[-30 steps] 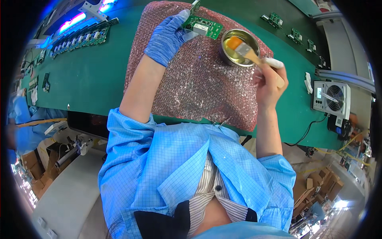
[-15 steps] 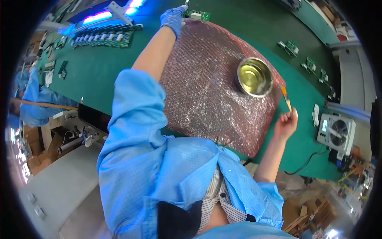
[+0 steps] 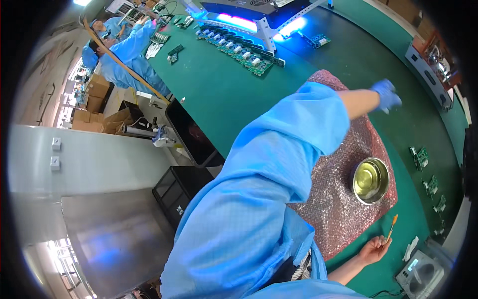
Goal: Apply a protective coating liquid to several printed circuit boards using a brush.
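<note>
My left hand point(image 3: 386, 95), in a blue glove, reaches over the dark bench beyond the far edge of the bubble wrap sheet point(image 3: 323, 229). Its fingers look loosely apart, somewhat blurred, and nothing shows in them. Low on the right, my bare right hand point(image 3: 374, 250) is closed around a small brush point(image 3: 393, 225) with orange bristles pointing up. Between the two hands a round metal bowl point(image 3: 370, 181) of clear yellowish liquid stands on the pink bubble wrap. A green circuit board point(image 3: 316, 40) lies beside the glowing lamp frame, away from my left hand.
Circuit boards stand in a row point(image 3: 239, 52) before the lamp stand point(image 3: 266, 35). Several small boards point(image 3: 420, 158) lie along the right. A grey fan unit point(image 3: 420, 274) sits at the lower right near a white crumpled piece point(image 3: 411, 248). A co-worker point(image 3: 130, 55) sits at far left.
The view has swung left. My left hand has moved away from the green circuit board, which now lies apart by the lamp. My right hand still holds the brush.
</note>
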Available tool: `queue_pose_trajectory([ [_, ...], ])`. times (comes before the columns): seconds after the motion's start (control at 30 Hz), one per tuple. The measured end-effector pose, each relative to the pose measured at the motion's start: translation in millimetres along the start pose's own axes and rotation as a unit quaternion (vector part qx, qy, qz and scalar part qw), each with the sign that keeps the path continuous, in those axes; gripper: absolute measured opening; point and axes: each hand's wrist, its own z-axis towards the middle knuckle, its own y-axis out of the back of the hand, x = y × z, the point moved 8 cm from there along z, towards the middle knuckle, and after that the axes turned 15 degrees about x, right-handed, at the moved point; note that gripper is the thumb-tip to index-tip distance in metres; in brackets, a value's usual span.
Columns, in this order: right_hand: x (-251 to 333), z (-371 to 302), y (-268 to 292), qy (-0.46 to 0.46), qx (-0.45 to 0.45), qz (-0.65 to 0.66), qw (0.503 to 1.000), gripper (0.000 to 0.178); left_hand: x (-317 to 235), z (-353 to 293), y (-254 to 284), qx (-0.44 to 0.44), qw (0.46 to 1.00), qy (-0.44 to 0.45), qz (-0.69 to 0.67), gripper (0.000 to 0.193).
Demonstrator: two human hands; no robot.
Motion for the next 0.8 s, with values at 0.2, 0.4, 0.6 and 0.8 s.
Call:
queue_pose_trajectory([
  [0.2,-6,4,-15,0.005,0.039,0.043,0.998,0.018,1,29,-145,0.216,0.967,0.075,0.113,0.086],
  [0.4,-7,5,-16,0.009,0.001,0.043,0.999,0.018,44,94,-171,0.206,0.95,0.13,0.198,0.061],
  [0.6,-10,5,-11,0.0,0.012,0.042,0.999,0.018,29,95,-114,0.136,0.906,0.126,0.381,0.04],
  [0.8,-10,7,-17,0.002,0.014,0.03,0.999,0.016,2,47,-3,-0.009,0.8,0.1,0.592,0.034],
])
